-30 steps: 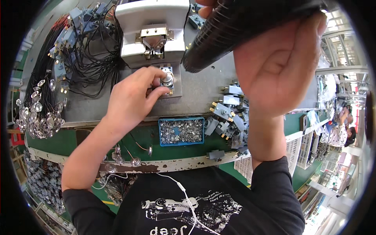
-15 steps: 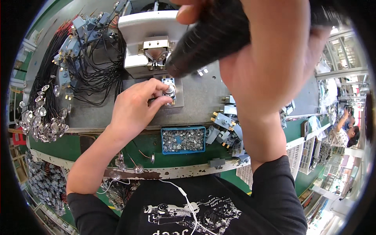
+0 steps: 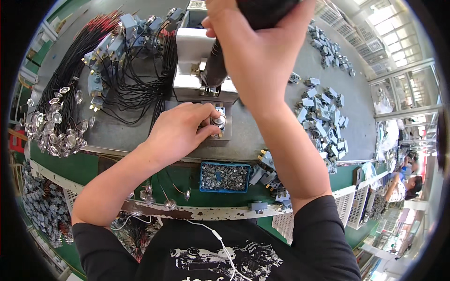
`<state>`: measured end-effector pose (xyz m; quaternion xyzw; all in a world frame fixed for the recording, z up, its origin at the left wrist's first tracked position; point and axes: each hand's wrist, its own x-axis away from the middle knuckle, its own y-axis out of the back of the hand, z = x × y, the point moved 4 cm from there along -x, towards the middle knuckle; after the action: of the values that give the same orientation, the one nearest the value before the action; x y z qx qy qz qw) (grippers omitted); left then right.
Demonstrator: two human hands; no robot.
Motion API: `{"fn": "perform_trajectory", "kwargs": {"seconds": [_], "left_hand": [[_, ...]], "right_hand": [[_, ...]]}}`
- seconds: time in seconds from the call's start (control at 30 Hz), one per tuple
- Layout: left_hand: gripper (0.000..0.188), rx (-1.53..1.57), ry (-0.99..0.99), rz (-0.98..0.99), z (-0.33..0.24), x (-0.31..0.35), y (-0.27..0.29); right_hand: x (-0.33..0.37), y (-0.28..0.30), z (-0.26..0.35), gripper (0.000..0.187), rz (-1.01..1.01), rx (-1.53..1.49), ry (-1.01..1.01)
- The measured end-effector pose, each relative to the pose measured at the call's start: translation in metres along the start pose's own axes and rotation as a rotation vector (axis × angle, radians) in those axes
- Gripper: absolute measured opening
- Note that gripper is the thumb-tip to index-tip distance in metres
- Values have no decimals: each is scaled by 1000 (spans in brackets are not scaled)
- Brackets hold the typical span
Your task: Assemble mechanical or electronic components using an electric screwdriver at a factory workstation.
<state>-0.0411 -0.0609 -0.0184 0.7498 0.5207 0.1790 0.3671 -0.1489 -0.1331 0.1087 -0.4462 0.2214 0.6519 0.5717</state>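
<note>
My left hand (image 3: pixel 180 129) pinches a small part with a round silvery metal cap (image 3: pixel 219 120) between thumb and forefinger. It sits on a flat metal plate (image 3: pixel 227 134) at the front of a white fixture (image 3: pixel 191 51). High above, my right hand (image 3: pixel 258 61) is wrapped round a thick black cylindrical tool (image 3: pixel 216 65). The tool slants down toward the fixture's metal bracket (image 3: pixel 210 92), just behind the part. Its lower end hides some of the bracket, and I cannot tell whether they touch.
A blue tray (image 3: pixel 224 190) of small metal pieces stands in front. On the left lie black wires (image 3: pixel 136 86) with grey blocks and metal discs (image 3: pixel 58 124). Several grey blocks (image 3: pixel 323 112) cover the right of the table. A person (image 3: pixel 401 188) sits far right.
The black tool and my right hand have moved left and become more upright, with the tool's end now over the bracket. My left hand keeps its pinch. The whole view has shifted.
</note>
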Motion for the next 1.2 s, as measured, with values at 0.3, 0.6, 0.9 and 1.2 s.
{"fn": "perform_trajectory", "kwargs": {"seconds": [0.3,0.6,0.9,1.2], "left_hand": [[28,-48,-38,53,-2,-2,0],[23,-22,-85,-42,4,4,-2],[25,36,-37,15,5,-1,-3],[25,21,-19,23,2,0,-1]], "right_hand": [[-9,-6,-5,61,79,45,-554],[11,29,15,43,62,162,-581],[16,40,-6,55,3,45,-272],[23,33,-5,56,-7,-172,-472]]}}
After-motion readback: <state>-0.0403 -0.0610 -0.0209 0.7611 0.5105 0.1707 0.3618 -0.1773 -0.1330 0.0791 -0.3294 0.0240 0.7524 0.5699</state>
